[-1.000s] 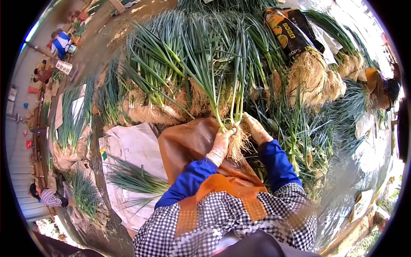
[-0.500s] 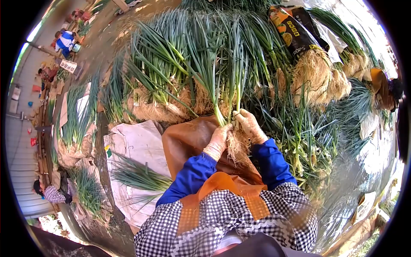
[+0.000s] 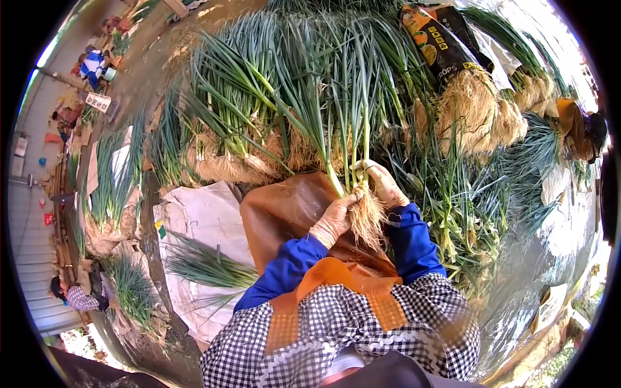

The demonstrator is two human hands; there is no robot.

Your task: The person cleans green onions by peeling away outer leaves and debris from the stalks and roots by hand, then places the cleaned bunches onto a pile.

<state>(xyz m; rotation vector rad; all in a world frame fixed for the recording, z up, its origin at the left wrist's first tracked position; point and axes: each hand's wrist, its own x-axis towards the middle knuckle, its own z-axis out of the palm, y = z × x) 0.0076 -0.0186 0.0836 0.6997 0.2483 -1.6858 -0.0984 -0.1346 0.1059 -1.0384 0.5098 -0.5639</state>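
Left hand point(image 3: 334, 218) grip pinching green onions point(image 3: 334, 179) just above roots point(image 3: 368, 218), leaves to 12 o'clock — right hand point(image 3: 383, 185) curled at stem bases, can't tell if pinching; best steady low, work gently, avoid bending stems.

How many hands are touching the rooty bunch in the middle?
2. The left hand holds the bunch just above its roots; the right hand is opposite, slightly farther up the stems.
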